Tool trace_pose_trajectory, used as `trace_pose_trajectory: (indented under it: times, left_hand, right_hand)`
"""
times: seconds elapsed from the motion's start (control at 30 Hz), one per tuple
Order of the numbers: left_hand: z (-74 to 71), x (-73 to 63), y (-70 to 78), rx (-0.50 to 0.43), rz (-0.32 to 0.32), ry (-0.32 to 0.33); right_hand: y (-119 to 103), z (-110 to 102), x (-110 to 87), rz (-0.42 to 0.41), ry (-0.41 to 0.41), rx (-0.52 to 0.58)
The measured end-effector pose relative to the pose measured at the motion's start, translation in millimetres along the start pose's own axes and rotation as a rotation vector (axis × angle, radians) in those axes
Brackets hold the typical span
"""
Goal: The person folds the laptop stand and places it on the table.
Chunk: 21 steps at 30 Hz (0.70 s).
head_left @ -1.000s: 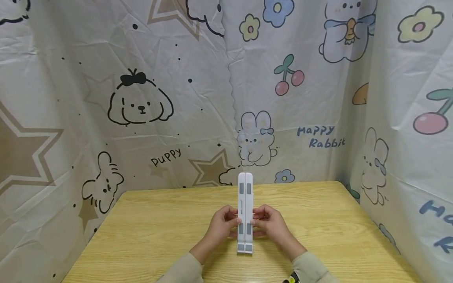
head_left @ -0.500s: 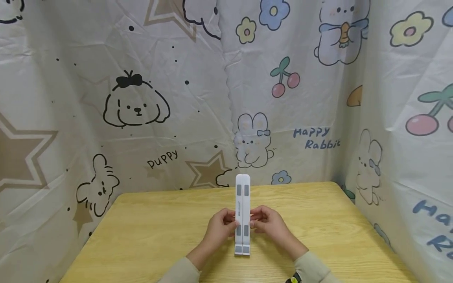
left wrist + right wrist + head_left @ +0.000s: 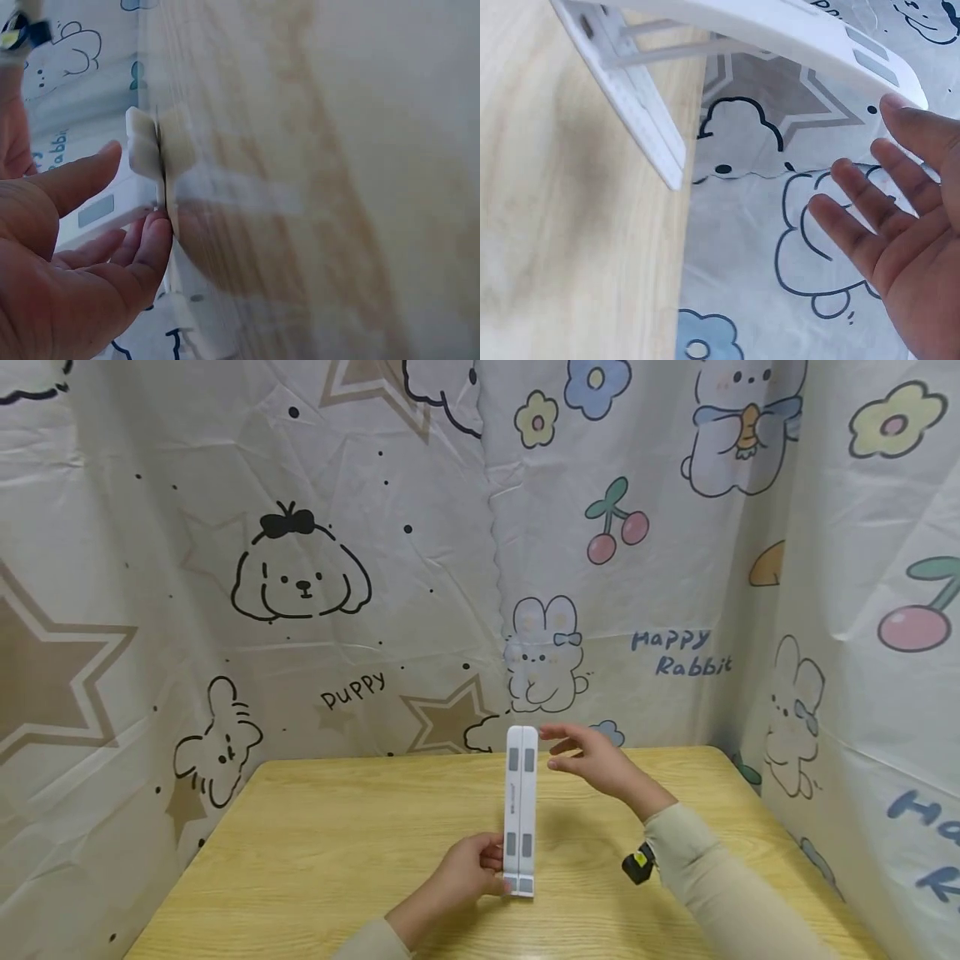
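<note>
A white folding laptop stand (image 3: pixel 521 810) with grey pads stands unfolded on the table, its narrow rails side by side and sloping up. In the right wrist view its base arm and thin braces show under the raised rails. My left hand (image 3: pixel 468 872) holds the stand's lower front end from the left, thumb near the front lip and fingers curled at its side; in the left wrist view the fingertips are low by the tabletop. My right hand (image 3: pixel 592 760) is beside the stand's top end, fingers loosely spread, nothing held. Its thumb (image 3: pixel 904 120) is at or just by the tip.
The wooden table (image 3: pixel 360 827) has a back edge just beyond the stand. Cloth curtains (image 3: pixel 375 568) with puppy and rabbit prints enclose the back and sides. A small black device (image 3: pixel 639 863) sits at the right wrist.
My right hand has let go of the stand's middle and moved up and away to its top end. My left hand has slid down to the lower front end. The stand stays in place.
</note>
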<state>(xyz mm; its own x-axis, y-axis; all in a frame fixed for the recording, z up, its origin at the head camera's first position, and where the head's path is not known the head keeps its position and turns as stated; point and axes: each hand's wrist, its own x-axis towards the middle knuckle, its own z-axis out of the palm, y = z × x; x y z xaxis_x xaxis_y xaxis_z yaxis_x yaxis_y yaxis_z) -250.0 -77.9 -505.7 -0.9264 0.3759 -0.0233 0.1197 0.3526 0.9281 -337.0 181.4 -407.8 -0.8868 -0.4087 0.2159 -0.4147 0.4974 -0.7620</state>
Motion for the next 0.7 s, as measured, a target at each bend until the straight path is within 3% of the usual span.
trace_pose_trajectory:
  times: [0.33,0.47,0.7]
  left_hand:
    - [10.2,2.1,-5.8,0.159,0.069,0.003]
    - [9.0,3.4,-5.5,0.205,0.089,-0.008]
    - [-3.9,8.8,-8.0,0.213,0.061,-0.084]
  right_hand:
    - [-7,-10,23.6,-0.058,-0.126,0.017]
    - [-4,-10,25.1,-0.076,-0.105,-0.003]
    - [2,-14,24.8,-0.125,-0.047,0.000]
